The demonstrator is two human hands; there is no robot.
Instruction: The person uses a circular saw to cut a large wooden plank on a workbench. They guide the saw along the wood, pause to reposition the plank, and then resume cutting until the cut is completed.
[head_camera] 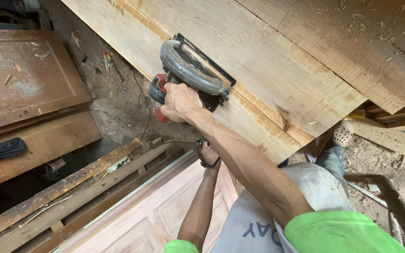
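- The circular saw (191,77) is set on the wide wooden plank (277,70), near its left edge
- The saw's handle is gripped by the right hand (180,102), fingers wrapped tight
- The left hand (208,152) lies below the plank, mostly hidden; its grip cannot be told

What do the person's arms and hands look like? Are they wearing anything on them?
Both arms are bare from the short sleeves down, lean, with no gloves. The sleeves are bright green: one on the right arm, a small bit showing on the left. The right hand wears no ring or watch. A dark band circles the left wrist, and the left hand is mostly hidden.
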